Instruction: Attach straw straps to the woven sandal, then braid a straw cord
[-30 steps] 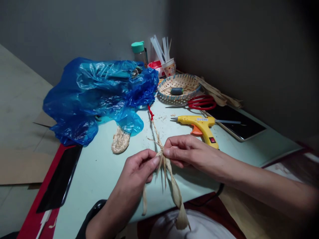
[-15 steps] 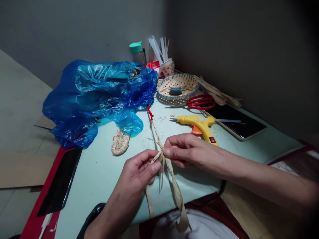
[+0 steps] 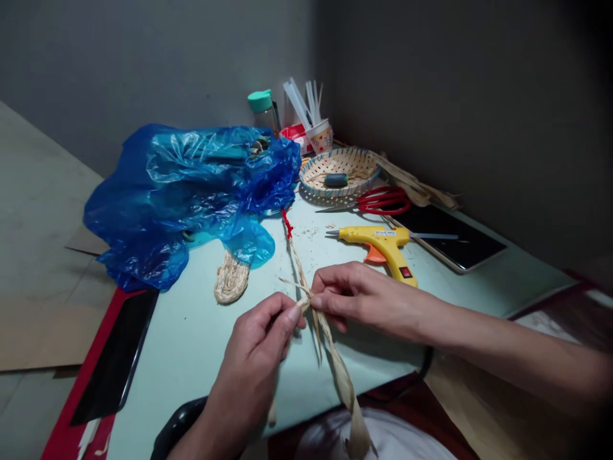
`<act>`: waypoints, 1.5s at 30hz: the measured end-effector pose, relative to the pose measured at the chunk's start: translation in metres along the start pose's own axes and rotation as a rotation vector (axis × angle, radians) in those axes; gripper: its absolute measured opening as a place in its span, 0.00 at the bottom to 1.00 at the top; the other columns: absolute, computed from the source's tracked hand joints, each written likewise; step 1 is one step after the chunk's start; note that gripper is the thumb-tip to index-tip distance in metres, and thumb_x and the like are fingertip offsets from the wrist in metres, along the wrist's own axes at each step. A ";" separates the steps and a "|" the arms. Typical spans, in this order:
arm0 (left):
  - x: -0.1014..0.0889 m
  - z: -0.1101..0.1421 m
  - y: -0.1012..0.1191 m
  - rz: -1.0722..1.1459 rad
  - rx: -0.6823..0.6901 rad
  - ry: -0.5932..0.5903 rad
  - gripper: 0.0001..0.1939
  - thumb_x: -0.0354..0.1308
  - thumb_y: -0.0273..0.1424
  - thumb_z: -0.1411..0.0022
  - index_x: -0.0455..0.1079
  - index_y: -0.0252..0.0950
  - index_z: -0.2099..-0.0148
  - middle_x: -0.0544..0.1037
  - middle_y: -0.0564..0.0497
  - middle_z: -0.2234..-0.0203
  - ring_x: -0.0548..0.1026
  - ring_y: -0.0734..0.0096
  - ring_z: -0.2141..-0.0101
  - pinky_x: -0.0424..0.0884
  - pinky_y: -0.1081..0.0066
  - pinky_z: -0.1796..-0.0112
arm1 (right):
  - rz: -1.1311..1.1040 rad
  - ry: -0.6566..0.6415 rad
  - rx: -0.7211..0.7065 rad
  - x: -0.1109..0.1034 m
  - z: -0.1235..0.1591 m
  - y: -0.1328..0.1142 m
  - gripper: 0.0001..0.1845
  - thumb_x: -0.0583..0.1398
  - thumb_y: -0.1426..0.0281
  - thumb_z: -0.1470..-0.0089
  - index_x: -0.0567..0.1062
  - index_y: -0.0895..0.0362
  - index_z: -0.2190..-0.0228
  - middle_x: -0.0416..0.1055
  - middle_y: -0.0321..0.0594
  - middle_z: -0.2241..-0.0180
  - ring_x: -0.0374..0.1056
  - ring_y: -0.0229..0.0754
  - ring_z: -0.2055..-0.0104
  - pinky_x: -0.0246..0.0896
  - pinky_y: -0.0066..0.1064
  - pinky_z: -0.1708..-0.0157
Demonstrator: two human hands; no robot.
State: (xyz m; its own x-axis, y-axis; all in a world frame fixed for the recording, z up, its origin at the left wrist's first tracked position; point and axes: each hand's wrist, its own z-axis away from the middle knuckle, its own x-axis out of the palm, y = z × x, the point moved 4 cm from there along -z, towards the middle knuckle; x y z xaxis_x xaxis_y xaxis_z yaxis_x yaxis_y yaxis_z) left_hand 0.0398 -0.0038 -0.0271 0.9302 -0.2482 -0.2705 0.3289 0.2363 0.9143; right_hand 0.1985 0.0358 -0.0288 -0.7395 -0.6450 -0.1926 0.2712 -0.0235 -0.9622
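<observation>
A thin braid of dried husk-like strips (image 3: 297, 265) runs from a red tie (image 3: 287, 225) near the blue bag down to my fingers. My left hand (image 3: 271, 329) pinches one pale strip between thumb and index finger, left of the braid's working point. With thumb and forefinger, my right hand (image 3: 342, 295) grips the braid where the strips meet. A long, wide strip (image 3: 342, 377) hangs from there over the table's front edge toward my lap. Another strip's end shows below my left hand; its upper part is hidden.
A yellow glue gun (image 3: 378, 238), red-handled scissors (image 3: 383, 200) and a dark tablet (image 3: 450, 236) lie right. Behind are a woven basket (image 3: 311, 185) with a thread spool (image 3: 336, 180) and a paper cup (image 3: 320, 135). A blue plastic bag (image 3: 201, 185) and coiled braid (image 3: 231, 279) lie left.
My left thumb has closed down on the strip and drawn it slightly left. My right hand still holds the braid. The whole view has shifted slightly.
</observation>
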 end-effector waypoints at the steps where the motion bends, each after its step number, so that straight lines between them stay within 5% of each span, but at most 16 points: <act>1: 0.001 0.002 0.001 -0.015 0.006 0.018 0.16 0.54 0.41 0.34 0.68 0.37 0.70 0.63 0.57 0.80 0.57 0.75 0.78 0.53 0.74 0.77 | 0.023 0.013 -0.021 0.001 0.000 -0.001 0.09 0.55 0.69 0.41 0.71 0.58 0.72 0.70 0.33 0.79 0.62 0.35 0.75 0.52 0.27 0.73; 4: 0.006 0.007 0.005 -0.166 0.080 0.084 0.16 0.53 0.39 0.34 0.68 0.38 0.73 0.67 0.55 0.83 0.62 0.74 0.80 0.56 0.73 0.77 | 0.074 0.092 -0.050 0.003 0.001 -0.003 0.09 0.55 0.72 0.42 0.72 0.58 0.73 0.75 0.35 0.74 0.66 0.36 0.73 0.54 0.27 0.72; 10: 0.030 0.016 0.016 -0.706 0.514 0.252 0.11 0.52 0.26 0.37 0.72 0.37 0.71 0.75 0.47 0.80 0.69 0.67 0.80 0.57 0.68 0.74 | 0.067 0.164 -0.079 0.008 0.007 0.000 0.11 0.55 0.71 0.40 0.71 0.57 0.74 0.69 0.32 0.78 0.65 0.36 0.73 0.52 0.26 0.73; 14: 0.042 0.014 0.017 -0.784 0.490 0.297 0.12 0.53 0.20 0.43 0.76 0.35 0.67 0.78 0.41 0.77 0.70 0.61 0.79 0.54 0.65 0.74 | -0.055 0.154 -0.084 0.008 0.006 0.006 0.10 0.57 0.67 0.40 0.73 0.58 0.72 0.67 0.33 0.77 0.61 0.36 0.73 0.51 0.26 0.73; 17: 0.047 0.022 0.018 -0.757 0.542 0.244 0.10 0.55 0.24 0.41 0.77 0.36 0.61 0.80 0.39 0.71 0.71 0.59 0.75 0.55 0.64 0.72 | -0.309 0.121 -0.010 0.009 0.006 0.012 0.08 0.60 0.66 0.43 0.72 0.59 0.70 0.71 0.34 0.74 0.60 0.34 0.75 0.50 0.25 0.75; 20: 0.035 0.034 0.024 -0.755 0.626 0.340 0.08 0.57 0.34 0.38 0.75 0.38 0.66 0.75 0.43 0.78 0.67 0.59 0.74 0.56 0.62 0.70 | -0.403 0.108 0.013 0.008 0.009 0.014 0.08 0.61 0.67 0.43 0.71 0.59 0.70 0.74 0.36 0.72 0.58 0.32 0.77 0.47 0.24 0.77; 23: 0.013 0.029 0.025 -0.438 0.493 0.372 0.09 0.54 0.33 0.35 0.71 0.39 0.68 0.73 0.47 0.74 0.69 0.62 0.69 0.60 0.63 0.65 | -0.351 0.130 0.012 0.006 0.014 0.013 0.08 0.60 0.68 0.41 0.71 0.60 0.71 0.71 0.34 0.76 0.55 0.31 0.78 0.46 0.24 0.77; 26: 0.015 0.005 0.013 0.056 0.134 0.023 0.10 0.56 0.36 0.35 0.68 0.41 0.52 0.75 0.50 0.66 0.72 0.65 0.63 0.63 0.67 0.60 | -0.301 0.114 -0.051 0.006 0.016 0.009 0.10 0.56 0.67 0.38 0.69 0.59 0.70 0.71 0.35 0.75 0.62 0.34 0.75 0.54 0.25 0.71; 28: 0.027 -0.006 0.007 0.331 0.006 -0.217 0.08 0.53 0.35 0.33 0.67 0.37 0.56 0.71 0.52 0.71 0.70 0.71 0.69 0.64 0.70 0.64 | -0.270 0.085 -0.092 0.007 0.016 0.007 0.10 0.53 0.67 0.36 0.68 0.58 0.68 0.72 0.37 0.73 0.67 0.38 0.70 0.60 0.29 0.66; 30: 0.036 -0.013 0.002 0.450 -0.057 -0.292 0.08 0.53 0.34 0.33 0.65 0.34 0.63 0.65 0.56 0.75 0.60 0.80 0.77 0.57 0.76 0.74 | -0.161 0.087 -0.102 0.007 0.017 0.006 0.10 0.52 0.67 0.35 0.68 0.58 0.66 0.73 0.40 0.70 0.69 0.41 0.65 0.61 0.32 0.62; 33: 0.041 -0.016 -0.004 0.418 -0.071 -0.255 0.09 0.54 0.35 0.33 0.65 0.34 0.62 0.62 0.58 0.76 0.52 0.82 0.80 0.46 0.76 0.79 | 0.085 0.144 -0.109 0.003 0.022 0.007 0.10 0.52 0.66 0.35 0.70 0.58 0.64 0.73 0.42 0.65 0.68 0.44 0.61 0.60 0.33 0.60; 37: 0.042 -0.012 -0.005 0.370 -0.042 -0.235 0.09 0.54 0.36 0.33 0.66 0.35 0.60 0.65 0.57 0.75 0.54 0.82 0.79 0.48 0.76 0.78 | 0.292 0.150 -0.142 0.001 0.030 0.004 0.10 0.49 0.69 0.34 0.68 0.57 0.65 0.72 0.39 0.67 0.67 0.42 0.63 0.58 0.33 0.60; 45: 0.036 -0.011 -0.005 0.251 -0.041 -0.051 0.11 0.56 0.37 0.36 0.69 0.33 0.64 0.64 0.58 0.81 0.54 0.82 0.82 0.48 0.75 0.80 | 0.690 0.187 -0.069 0.007 0.029 0.005 0.06 0.51 0.72 0.38 0.67 0.58 0.65 0.70 0.40 0.75 0.63 0.40 0.76 0.45 0.30 0.77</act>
State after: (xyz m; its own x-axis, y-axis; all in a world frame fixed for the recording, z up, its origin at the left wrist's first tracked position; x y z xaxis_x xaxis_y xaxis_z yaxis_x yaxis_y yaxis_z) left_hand 0.0739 -0.0035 -0.0445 0.9745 -0.2235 -0.0199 0.0957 0.3339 0.9377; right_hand 0.2123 0.0092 -0.0295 -0.5085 -0.3534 -0.7852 0.6801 0.3944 -0.6180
